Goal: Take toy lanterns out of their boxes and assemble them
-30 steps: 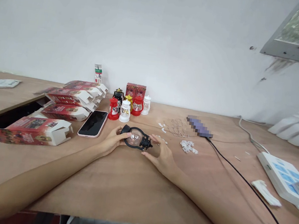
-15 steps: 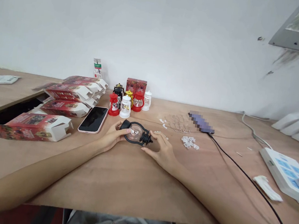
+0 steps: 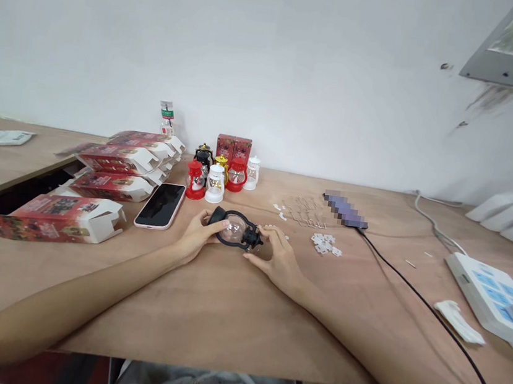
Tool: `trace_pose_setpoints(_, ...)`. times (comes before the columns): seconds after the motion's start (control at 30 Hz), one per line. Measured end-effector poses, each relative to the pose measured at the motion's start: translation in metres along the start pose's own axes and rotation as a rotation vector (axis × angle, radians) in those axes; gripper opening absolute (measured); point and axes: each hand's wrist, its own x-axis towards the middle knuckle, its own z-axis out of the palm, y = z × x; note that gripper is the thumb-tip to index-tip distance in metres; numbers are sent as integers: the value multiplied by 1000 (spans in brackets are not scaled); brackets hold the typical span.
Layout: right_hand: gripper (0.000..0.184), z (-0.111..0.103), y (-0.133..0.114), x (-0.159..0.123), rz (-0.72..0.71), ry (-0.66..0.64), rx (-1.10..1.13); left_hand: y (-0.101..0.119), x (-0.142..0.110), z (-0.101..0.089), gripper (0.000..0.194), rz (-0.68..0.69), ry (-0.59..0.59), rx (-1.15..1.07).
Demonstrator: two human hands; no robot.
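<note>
A small black lantern (image 3: 234, 229) with a clear globe lies on its side above the table, its base to the left and its cap to the right. My left hand (image 3: 198, 235) is closed around the base, the thumb resting on the frame by the globe. At the cap end, my right hand (image 3: 280, 258) has its fingertips at the far side and its thumb at the near side, curled about the top. Behind stand finished-looking small lanterns, among them a red lantern (image 3: 196, 181) and a white lantern (image 3: 215, 184).
Opened red gift boxes (image 3: 59, 218) are piled on the left beside a phone (image 3: 160, 205). Bent wire handles (image 3: 305, 212) and small white plastic pieces (image 3: 325, 244) lie to the right. A purple phone (image 3: 345, 209) trails a black cable near a white power strip (image 3: 491, 295).
The lantern and my left hand have shifted very slightly to the right. My right hand stays almost in place at the cap end.
</note>
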Motion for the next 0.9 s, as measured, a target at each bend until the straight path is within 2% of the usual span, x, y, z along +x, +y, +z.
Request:
trace_pose_setpoints(0.27,43,-2,-2,1,13,-31,-5,-6,-6,3,46,60,91,26)
trace_pose_setpoints(0.47,48,-2,-1,1,-2,-33,28,-5,-5,2,44,19,58,-31)
trace_pose_setpoints(0.73,45,-8,-3,10,9,-36,97,-1,-4,1,34,-37,-2,-160)
trace_pose_setpoints(0.83,43,-15,0,14,16,-78,60,-2,-4,1,36,-27,0,-152)
trace_pose_setpoints(0.9,40,-20,4,16,24,-122,-7,-4,-4,2,41,28,5,-71)
